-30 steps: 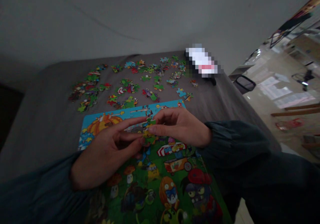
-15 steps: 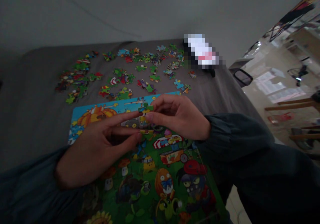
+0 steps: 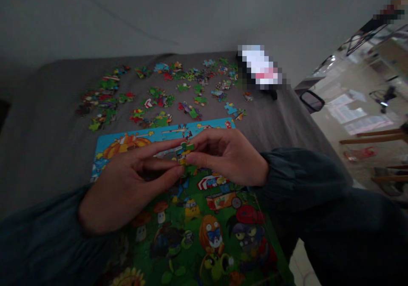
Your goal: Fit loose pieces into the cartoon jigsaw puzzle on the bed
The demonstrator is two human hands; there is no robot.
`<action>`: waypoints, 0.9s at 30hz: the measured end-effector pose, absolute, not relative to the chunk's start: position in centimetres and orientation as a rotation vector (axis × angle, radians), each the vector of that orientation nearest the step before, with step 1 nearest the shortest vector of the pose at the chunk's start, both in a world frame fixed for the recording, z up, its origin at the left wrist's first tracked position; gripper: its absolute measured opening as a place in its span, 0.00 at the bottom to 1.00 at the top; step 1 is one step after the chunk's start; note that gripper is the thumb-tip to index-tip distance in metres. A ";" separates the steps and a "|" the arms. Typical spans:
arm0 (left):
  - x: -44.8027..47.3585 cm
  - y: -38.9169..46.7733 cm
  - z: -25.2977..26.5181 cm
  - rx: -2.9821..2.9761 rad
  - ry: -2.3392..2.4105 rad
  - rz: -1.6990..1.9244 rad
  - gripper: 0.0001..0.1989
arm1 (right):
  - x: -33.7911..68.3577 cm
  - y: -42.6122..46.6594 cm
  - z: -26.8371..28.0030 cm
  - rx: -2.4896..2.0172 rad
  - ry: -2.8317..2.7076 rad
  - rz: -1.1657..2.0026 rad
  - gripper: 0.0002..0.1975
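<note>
Grey tablecloth (image 3: 47, 150), blurred box (image 3: 259, 71), wooden chairs (image 3: 376, 137)

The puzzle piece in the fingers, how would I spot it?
Find the big cartoon puzzle board on the grey table. Above its middle, the left hand and right hand meet fingertip to fingertip. The small green and yellow piece between them is lifted, unlike the loose pieces lying beyond.

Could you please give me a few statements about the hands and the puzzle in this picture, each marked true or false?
1. The right hand pinches a small puzzle piece at its fingertips. True.
2. The left hand lies far from that piece, on the grey cloth. False: its fingers reach to the piece, above the puzzle board.
3. Loose pieces lie scattered on the cloth beyond the board. True.
4. The board lies on a bare wooden floor. False: it lies on the grey cloth.
</note>
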State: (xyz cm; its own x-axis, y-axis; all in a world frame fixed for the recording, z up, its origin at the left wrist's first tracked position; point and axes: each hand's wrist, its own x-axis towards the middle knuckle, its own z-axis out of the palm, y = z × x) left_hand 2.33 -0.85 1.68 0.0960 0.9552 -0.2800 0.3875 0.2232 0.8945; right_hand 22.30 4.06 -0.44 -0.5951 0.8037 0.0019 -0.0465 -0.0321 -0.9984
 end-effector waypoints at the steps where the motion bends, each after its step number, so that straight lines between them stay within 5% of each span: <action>1: 2.3 -0.8 1.6 1.364 1.468 0.701 0.26 | 22.3 4.0 -0.5 -0.803 -1.607 1.697 0.11; 7: 2.2 -0.8 1.5 1.504 1.539 0.777 0.15 | 22.6 3.9 -0.3 -0.846 -1.682 1.649 0.11; 27: 1.5 -2.1 0.6 1.542 1.230 0.376 0.16 | 23.4 3.0 0.9 -0.791 -2.363 1.518 0.13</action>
